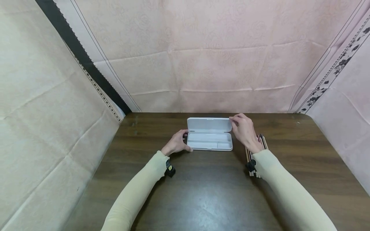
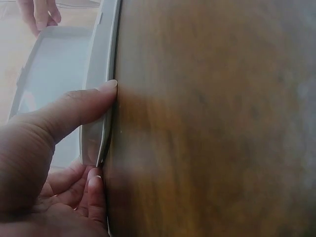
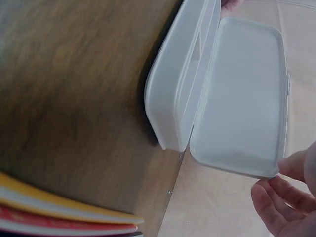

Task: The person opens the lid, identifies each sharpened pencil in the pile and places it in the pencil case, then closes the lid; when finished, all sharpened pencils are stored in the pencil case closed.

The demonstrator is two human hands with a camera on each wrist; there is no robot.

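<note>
A white plastic pencil case (image 1: 209, 141) lies on the table with its lid (image 1: 208, 124) raised at the back. Inside its base are a long compartment and smaller ones, with nothing in them. My left hand (image 1: 177, 143) grips the left end of the base, thumb at the front edge and fingers round the far side, as the left wrist view shows. My right hand (image 1: 244, 130) pinches the lid's upper right corner between thumb and fingers; the lid (image 3: 242, 98) stands upright in the right wrist view. Beneath my right forearm lie several pencils (image 1: 249, 155), partly hidden.
The brown wooden table (image 1: 202, 192) ends at a back edge just behind the lid. Pale cloth (image 1: 216, 70) hangs behind it and on both sides. The striped pencils (image 3: 59, 207) lie right of the case. A small dark camera (image 1: 170, 169) sits on the left wrist.
</note>
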